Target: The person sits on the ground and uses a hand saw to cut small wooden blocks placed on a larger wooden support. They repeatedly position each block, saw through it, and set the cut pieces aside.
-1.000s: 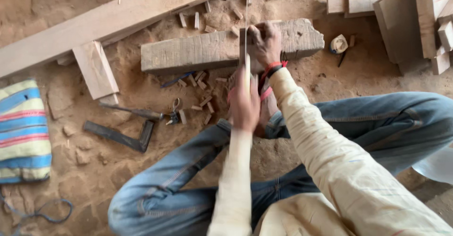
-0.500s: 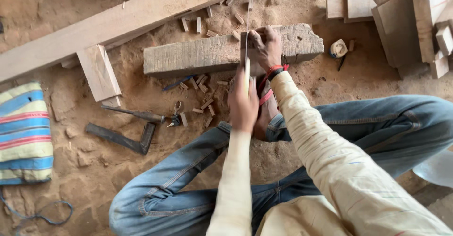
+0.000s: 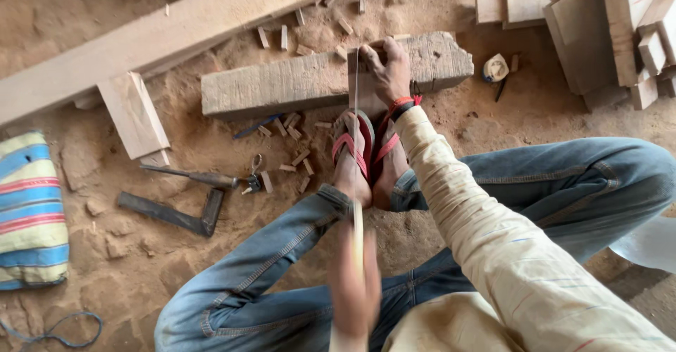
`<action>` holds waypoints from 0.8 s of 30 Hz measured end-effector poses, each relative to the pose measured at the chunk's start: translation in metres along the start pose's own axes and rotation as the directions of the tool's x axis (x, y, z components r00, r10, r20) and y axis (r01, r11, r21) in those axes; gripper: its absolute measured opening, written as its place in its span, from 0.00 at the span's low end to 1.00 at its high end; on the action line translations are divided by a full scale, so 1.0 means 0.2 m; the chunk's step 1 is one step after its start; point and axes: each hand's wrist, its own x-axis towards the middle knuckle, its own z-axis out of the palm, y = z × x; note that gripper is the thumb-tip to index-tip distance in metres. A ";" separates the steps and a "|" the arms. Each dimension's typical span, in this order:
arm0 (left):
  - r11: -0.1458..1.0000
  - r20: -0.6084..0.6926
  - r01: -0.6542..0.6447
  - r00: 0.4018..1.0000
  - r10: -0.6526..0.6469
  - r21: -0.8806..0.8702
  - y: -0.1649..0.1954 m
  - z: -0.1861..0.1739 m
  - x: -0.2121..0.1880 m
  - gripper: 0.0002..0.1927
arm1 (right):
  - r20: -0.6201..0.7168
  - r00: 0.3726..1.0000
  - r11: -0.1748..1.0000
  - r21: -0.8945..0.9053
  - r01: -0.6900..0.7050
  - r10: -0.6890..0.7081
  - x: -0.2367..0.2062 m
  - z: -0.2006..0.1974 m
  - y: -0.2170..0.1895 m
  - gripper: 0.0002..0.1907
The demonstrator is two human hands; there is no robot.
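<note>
Down on the sandy ground (image 3: 91,14) I sit with the rough grey wooden block (image 3: 282,84) lying crosswise just ahead of my feet, and I judge that both feet in their red sandals (image 3: 362,151) are set close against its near face so it cannot slide toward me. My right hand (image 3: 387,70) lies over the top of the block, fingers bent and pressing down on the wood beside the cut line, which steadies it from above and keeps the fingers to one side of the blade. My left hand (image 3: 355,288) is drawn back near my lap, blurred with motion, closed around the handle of the handsaw (image 3: 357,148); its thin blade runs straight away from me, over my feet, and meets the block right beside the right hand. Holding the saw in line with my body lets me pull and push along one track.

Small wood offcuts (image 3: 296,148) lie scattered between the block and my knees and beyond the block too. To my left rest a dark metal square (image 3: 172,215), a hammer-like tool (image 3: 193,176) and a short pale board (image 3: 134,116) leaning by a long plank (image 3: 176,32). A striped bag (image 3: 28,211) sits at the far left, and stacked timber pieces (image 3: 598,21) lie to my right.
</note>
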 end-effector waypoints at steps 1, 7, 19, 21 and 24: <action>1.000 -0.011 -0.005 1.000 0.005 0.009 0.05 -0.03 0.01 0.17 | -0.006 1.000 1.000 -0.005 0.009 -0.009 0.00 0.00 0.00 0.16; 0.997 0.044 0.073 0.996 -0.073 0.005 0.08 0.07 0.36 0.15 | -0.026 0.999 0.999 0.014 0.038 -0.038 -0.02 0.01 0.01 0.16; 0.995 -0.053 -0.067 0.996 0.071 0.070 -0.07 -0.10 -0.49 0.21 | 0.069 0.996 0.983 0.173 -0.067 0.056 0.00 -0.03 0.01 0.16; 0.987 -0.010 -0.110 0.994 0.110 -0.117 -0.14 0.06 -0.03 0.15 | 0.075 0.996 0.993 0.103 -0.056 0.048 0.00 -0.03 -0.01 0.16; 0.992 -0.065 -0.127 0.990 0.127 -0.004 -0.14 0.17 0.41 0.20 | 0.002 0.999 0.988 0.152 -0.040 0.040 -0.02 -0.03 -0.03 0.14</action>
